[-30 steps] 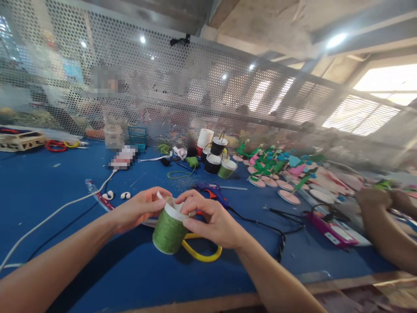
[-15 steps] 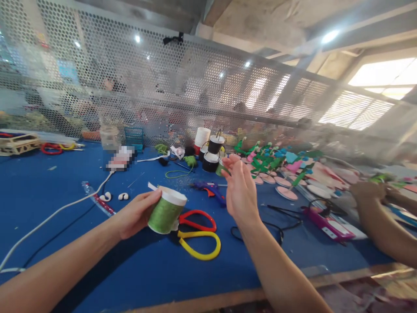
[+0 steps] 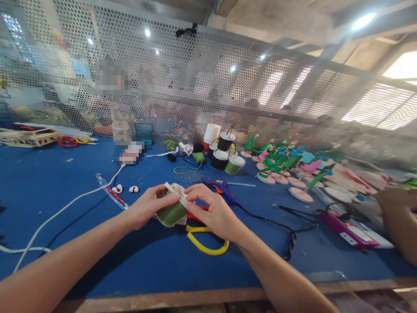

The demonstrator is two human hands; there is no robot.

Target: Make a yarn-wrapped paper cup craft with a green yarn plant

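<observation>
A small paper cup (image 3: 171, 214) wrapped in green yarn, with a white band at its rim, is tilted between my two hands. My left hand (image 3: 151, 206) grips it from the left, thumb on the rim. My right hand (image 3: 211, 208) pinches the white band on the cup's right side. Scissors with red and yellow handles (image 3: 208, 248) lie on the table just behind and below the cup, partly covered by my right hand. A blue glue gun (image 3: 224, 191) rests beyond my right hand, its black cord running right.
Black and white cups (image 3: 220, 159) and a green cup (image 3: 234, 165) stand at the back. Pink discs with green stems (image 3: 301, 194) crowd the right. A magenta power strip (image 3: 339, 230) lies near a co-worker's arm (image 3: 399, 221). Earbuds (image 3: 133, 189) and a white cable (image 3: 65, 210) lie left.
My right hand has come down from the raised, open position to the cup's rim and now pinches the white band. My left hand still holds the cup, now tilted more. The view has shifted slightly.
</observation>
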